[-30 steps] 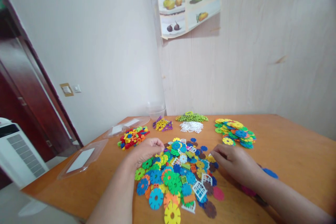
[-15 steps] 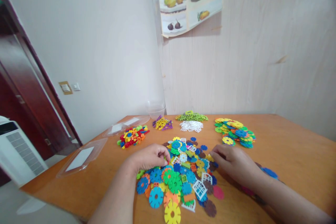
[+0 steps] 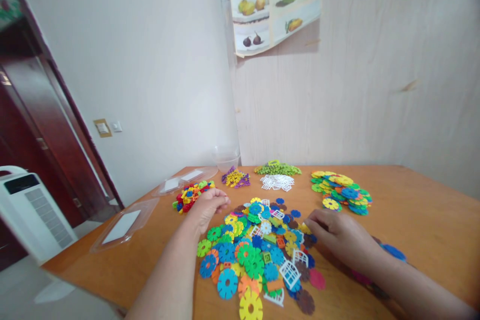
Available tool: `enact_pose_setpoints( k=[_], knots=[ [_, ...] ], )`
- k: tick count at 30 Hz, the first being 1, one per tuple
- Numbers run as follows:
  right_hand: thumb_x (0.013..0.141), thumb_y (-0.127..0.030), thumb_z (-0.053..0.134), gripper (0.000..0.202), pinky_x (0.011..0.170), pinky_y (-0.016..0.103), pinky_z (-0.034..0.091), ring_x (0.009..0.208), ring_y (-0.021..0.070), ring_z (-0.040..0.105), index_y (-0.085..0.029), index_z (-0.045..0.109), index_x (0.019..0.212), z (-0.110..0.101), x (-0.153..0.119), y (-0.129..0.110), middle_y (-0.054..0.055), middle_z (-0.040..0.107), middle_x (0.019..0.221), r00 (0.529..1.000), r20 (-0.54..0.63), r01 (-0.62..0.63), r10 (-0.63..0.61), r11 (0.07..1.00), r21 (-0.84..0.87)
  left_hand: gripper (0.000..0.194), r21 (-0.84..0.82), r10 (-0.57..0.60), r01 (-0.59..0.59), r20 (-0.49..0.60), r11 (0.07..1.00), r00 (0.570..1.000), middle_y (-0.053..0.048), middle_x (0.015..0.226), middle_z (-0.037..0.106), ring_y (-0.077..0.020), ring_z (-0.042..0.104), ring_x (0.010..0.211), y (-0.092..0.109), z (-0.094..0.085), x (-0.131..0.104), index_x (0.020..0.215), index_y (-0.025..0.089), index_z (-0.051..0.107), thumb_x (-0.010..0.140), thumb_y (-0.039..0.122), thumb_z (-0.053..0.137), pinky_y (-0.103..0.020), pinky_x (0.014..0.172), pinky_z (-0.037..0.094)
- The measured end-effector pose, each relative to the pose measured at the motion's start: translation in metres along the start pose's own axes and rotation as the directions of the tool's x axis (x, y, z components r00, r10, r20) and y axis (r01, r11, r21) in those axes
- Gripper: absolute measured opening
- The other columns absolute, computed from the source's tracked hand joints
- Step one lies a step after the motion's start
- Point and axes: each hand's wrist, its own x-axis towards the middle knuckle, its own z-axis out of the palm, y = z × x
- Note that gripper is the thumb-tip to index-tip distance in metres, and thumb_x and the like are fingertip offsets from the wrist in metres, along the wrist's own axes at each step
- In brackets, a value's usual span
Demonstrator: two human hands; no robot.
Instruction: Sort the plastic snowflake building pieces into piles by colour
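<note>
Head view: your left hand [image 3: 207, 208] hovers with fingers curled loosely together, holding nothing I can make out, between the mixed pile [image 3: 258, 250] and the small-bricks heap [image 3: 190, 196], while your right hand [image 3: 339, 237] rests fingers-down on the pile's right edge, seemingly pinching one piece.

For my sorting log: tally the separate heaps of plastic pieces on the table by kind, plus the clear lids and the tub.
Small brick heap: 1
Purple and yellow heap: 1
Green heap: 1
White lattice heap: 1
Sorted flower disc heap: 1
Big mixed heap: 1
Clear lids: 2
Clear tub: 1
Total: 9
</note>
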Motion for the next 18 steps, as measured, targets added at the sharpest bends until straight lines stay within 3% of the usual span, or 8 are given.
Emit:
enact_pose_setpoints(
  k=[2, 6, 11, 18],
  knots=[
    [0.097, -0.046, 0.039, 0.038, 0.064, 0.028, 0.037, 0.067, 0.0173, 0.06, -0.023, 0.059, 0.074, -0.001, 0.0, -0.001, 0.002, 0.068, 0.075, 1.0, 0.0, 0.001, -0.001, 1.0, 0.01, 0.016, -0.283, -0.126, 0.06, -0.22, 0.957, 0.967, -0.003, 0.072, 0.068, -0.0106, 0.061, 0.062, -0.004, -0.01, 0.012, 0.079, 0.014, 0.064, 0.068, 0.015, 0.074, -0.02, 0.058, 0.043],
    [0.096, -0.048, 0.039, 0.039, 0.065, 0.029, 0.039, 0.066, 0.0173, 0.06, -0.023, 0.06, 0.074, -0.001, 0.0, -0.002, 0.003, 0.069, 0.075, 1.0, 0.0, 0.002, -0.002, 1.0, 0.024, 0.01, -0.438, -0.25, 0.047, -0.419, 0.898, 0.873, -0.002, 0.069, 0.066, -0.0073, 0.061, 0.057, -0.012, -0.032, 0.029, 0.074, 0.015, 0.059, 0.075, 0.007, 0.066, -0.017, 0.058, 0.046],
    [0.096, -0.046, 0.04, 0.038, 0.066, 0.028, 0.039, 0.067, 0.0174, 0.06, -0.024, 0.06, 0.073, -0.001, 0.0, 0.0, 0.002, 0.069, 0.074, 1.0, -0.005, 0.004, -0.004, 1.0, 0.015, 0.013, -0.503, -0.304, 0.013, -0.501, 0.864, 0.81, -0.003, 0.074, 0.065, -0.0073, 0.062, 0.061, -0.018, -0.045, 0.038, 0.077, 0.015, 0.06, 0.081, 0.003, 0.059, -0.017, 0.059, 0.048],
    [0.096, -0.044, 0.04, 0.037, 0.064, 0.028, 0.038, 0.066, 0.0175, 0.06, -0.023, 0.06, 0.073, -0.001, 0.0, 0.0, 0.002, 0.068, 0.074, 1.0, 0.0, -0.011, 0.011, 1.0, -0.008, 0.018, -0.533, -0.298, -0.029, -0.516, 0.846, 0.803, -0.006, 0.088, 0.068, -0.0125, 0.067, 0.082, -0.022, -0.049, 0.041, 0.086, 0.019, 0.06, 0.079, 0.002, 0.059, -0.024, 0.08, 0.053]
  ],
)
